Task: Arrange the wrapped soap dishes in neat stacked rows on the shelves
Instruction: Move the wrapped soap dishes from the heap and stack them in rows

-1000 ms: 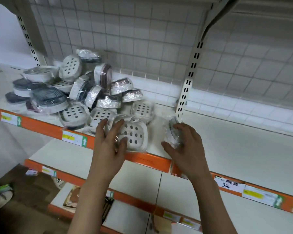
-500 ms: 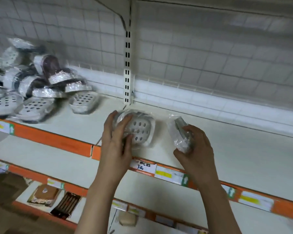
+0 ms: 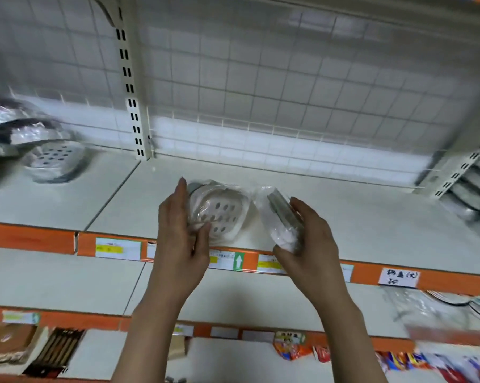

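Clearly plastic-wrapped, perforated white soap dish [image 3: 219, 214]

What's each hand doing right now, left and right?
Left hand: grips a wrapped soap dish, holed face showing.
Right hand: grips a second wrapped dish, held on edge.

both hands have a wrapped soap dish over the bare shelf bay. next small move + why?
Probably lower the left hand and set its wrapped dish flat on the shelf below. That dish already faces holes-up, the right hand's dish is tilted on edge and needs levelling first, and the loose pile sits a bay to the left.
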`<state>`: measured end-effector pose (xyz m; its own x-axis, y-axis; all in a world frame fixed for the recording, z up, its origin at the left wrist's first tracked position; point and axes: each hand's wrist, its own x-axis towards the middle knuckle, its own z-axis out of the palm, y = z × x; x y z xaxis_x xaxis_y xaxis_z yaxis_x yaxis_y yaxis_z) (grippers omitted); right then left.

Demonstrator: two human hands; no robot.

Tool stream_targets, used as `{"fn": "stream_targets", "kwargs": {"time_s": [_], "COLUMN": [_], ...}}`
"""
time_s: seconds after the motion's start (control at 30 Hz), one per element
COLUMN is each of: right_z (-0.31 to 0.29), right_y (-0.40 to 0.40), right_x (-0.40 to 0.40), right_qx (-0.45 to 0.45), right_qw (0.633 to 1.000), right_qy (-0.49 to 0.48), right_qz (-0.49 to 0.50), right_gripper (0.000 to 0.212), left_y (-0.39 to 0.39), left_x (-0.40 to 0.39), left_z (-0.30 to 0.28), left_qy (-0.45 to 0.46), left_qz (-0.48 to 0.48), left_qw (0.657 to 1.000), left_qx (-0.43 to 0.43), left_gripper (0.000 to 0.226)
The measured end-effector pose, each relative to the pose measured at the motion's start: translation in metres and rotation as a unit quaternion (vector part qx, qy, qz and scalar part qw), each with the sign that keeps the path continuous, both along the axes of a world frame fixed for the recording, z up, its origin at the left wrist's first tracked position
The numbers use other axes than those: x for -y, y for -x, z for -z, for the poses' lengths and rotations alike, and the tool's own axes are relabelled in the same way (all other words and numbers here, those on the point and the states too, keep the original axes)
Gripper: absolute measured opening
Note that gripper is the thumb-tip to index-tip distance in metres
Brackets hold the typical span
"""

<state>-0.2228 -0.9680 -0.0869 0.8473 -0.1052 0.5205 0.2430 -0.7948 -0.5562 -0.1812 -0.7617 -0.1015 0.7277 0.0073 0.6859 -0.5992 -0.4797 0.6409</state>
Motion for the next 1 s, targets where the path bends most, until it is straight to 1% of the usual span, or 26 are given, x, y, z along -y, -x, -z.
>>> {"fn": "stream_targets", "kwargs": {"time_s": [0.17, 0.23, 0.3, 0.43, 0.53, 0.63, 0.7, 0.87, 1.0], "right_z": [-0.001, -0.004, -0.005, -0.009, -0.011, -0.014, -0.016, -0.012, -0.014], "right_y": [0.01, 0.013, 0.016, 0.018, 0.02, 0.028, 0.037, 0.066, 0.078], "right_x": [0.012, 0.022, 0.036, 0.076, 0.121, 0.177, 0.219, 0.312, 0.359], "right_qx": [0.029, 0.046, 0.056, 0.057, 0.073, 0.086, 0.094, 0.094, 0.115], "right_qw": [0.999, 0.998, 0.998, 0.998, 0.997, 0.996, 0.995, 0.995, 0.991], "right_qy": [0.045, 0.045, 0.04, 0.031, 0.021, 0.006, 0.014, 0.03, 0.045], "right_qz": [-0.004, -0.002, -0.001, 0.01, 0.008, 0.004, 0.004, 0.028, 0.045], "right_gripper": [0.064, 0.062, 0.063, 0.07, 0.073, 0.073, 0.074, 0.077, 0.067], "left_y": [0.009, 0.011, 0.014, 0.021, 0.025, 0.034, 0.043, 0.07, 0.078], "left_x": [0.011, 0.021, 0.034, 0.073, 0.113, 0.168, 0.212, 0.317, 0.363], "left_z": [-0.001, -0.007, -0.011, -0.018, -0.02, -0.02, -0.02, -0.014, -0.012], "left_qy": [0.027, 0.03, 0.033, 0.052, 0.049, 0.075, 0.084, 0.045, -0.001], "left_qz": [-0.027, -0.024, -0.026, -0.012, -0.004, -0.016, -0.011, 0.022, 0.024], "left_qw": [0.999, 0.999, 0.999, 0.999, 0.999, 0.997, 0.996, 0.999, 1.0], "left_qx": [-0.02, -0.026, -0.025, 0.007, 0.022, -0.007, -0.018, -0.021, 0.002], "left_gripper": [0.081, 0.078, 0.07, 0.068, 0.067, 0.067, 0.066, 0.067, 0.067]}}
